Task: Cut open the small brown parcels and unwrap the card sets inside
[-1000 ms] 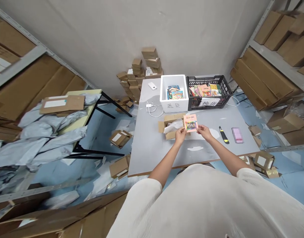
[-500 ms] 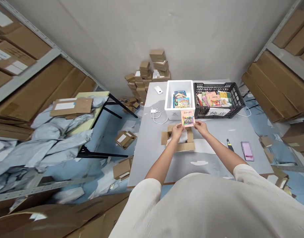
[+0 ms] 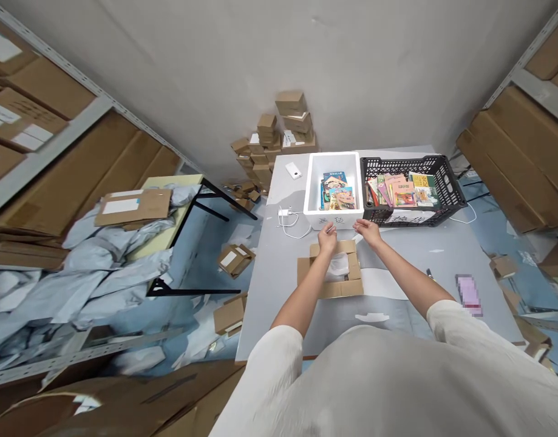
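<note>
My left hand [image 3: 327, 238] is at the front of a white foam box [image 3: 334, 220], its fingers slightly apart with nothing visible in them. At the box's front right corner is my right hand [image 3: 368, 233], its fingers loosely stretched and holding nothing. Several picture booklets [image 3: 337, 182] lie inside the box, and a pinkish booklet [image 3: 345, 200] rests on top near the front wall. Below my hands, an opened cardboard box [image 3: 352, 285] has its flaps spread. Clear plastic wrapping [image 3: 337, 266] shows inside it, partly behind my left forearm.
A black crate [image 3: 454, 182] of booklets adjoins the foam box. On the grey table [image 3: 279, 303] lie a white phone-like object [image 3: 293, 170], a charger [image 3: 284, 212], a pink blurred phone [image 3: 468, 294] and a partly hidden cutter [image 3: 429, 274]. Stacked cartons [image 3: 291, 104] stand behind; grey parcels [image 3: 87, 273] fill the left side.
The pink booklet has left both hands and now lies in the white foam box. My fingers have come apart from it. The view has shifted a little.
</note>
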